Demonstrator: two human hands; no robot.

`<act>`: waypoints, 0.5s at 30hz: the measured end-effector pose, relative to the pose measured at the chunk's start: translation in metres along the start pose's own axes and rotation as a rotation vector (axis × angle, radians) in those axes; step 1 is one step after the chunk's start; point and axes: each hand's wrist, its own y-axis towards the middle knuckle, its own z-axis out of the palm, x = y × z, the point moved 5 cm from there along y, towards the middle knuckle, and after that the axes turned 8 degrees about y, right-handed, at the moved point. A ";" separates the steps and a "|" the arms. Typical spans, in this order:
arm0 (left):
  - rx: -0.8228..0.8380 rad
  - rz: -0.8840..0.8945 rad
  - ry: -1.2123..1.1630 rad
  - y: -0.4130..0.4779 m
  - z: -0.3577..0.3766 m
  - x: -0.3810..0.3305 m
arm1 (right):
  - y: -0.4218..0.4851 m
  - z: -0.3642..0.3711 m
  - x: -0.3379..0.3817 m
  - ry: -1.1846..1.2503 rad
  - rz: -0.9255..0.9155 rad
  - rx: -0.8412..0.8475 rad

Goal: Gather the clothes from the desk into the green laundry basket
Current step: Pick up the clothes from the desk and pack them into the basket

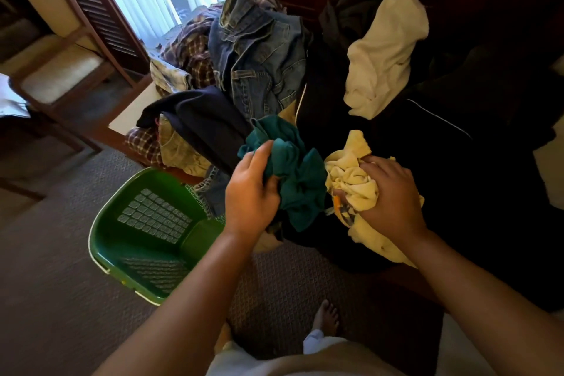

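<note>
A heaped clothes pile (274,70) covers the desk (134,110); the green basket (146,223) sits on carpet (45,268).

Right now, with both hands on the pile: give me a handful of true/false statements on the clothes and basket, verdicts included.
1. The left hand grips a teal garment. True.
2. The green laundry basket already holds several garments. False: its perforated floor shows bare; one denim piece only hangs over its far rim.
3. The right hand bunches a pale yellow cloth. True.
4. The jeans lie on the floor. False: they sit high on the pile.
5. A white garment lies atop dark clothes. True.
</note>
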 end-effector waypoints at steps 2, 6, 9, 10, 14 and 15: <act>-0.029 0.008 -0.013 0.007 -0.024 0.016 | 0.003 0.010 0.033 0.050 0.008 -0.038; -0.062 0.005 -0.034 0.008 -0.078 0.066 | 0.011 0.046 0.107 0.099 0.018 -0.094; -0.078 -0.022 -0.047 0.001 -0.127 0.115 | 0.013 0.086 0.167 0.137 0.025 -0.115; -0.089 -0.041 -0.041 -0.002 -0.144 0.133 | 0.012 0.103 0.187 0.157 0.028 -0.112; -0.088 -0.085 0.049 -0.016 -0.201 0.195 | 0.007 0.186 0.248 0.243 0.053 -0.043; -0.069 -0.101 0.100 -0.019 -0.211 0.208 | 0.004 0.207 0.258 0.253 0.074 -0.007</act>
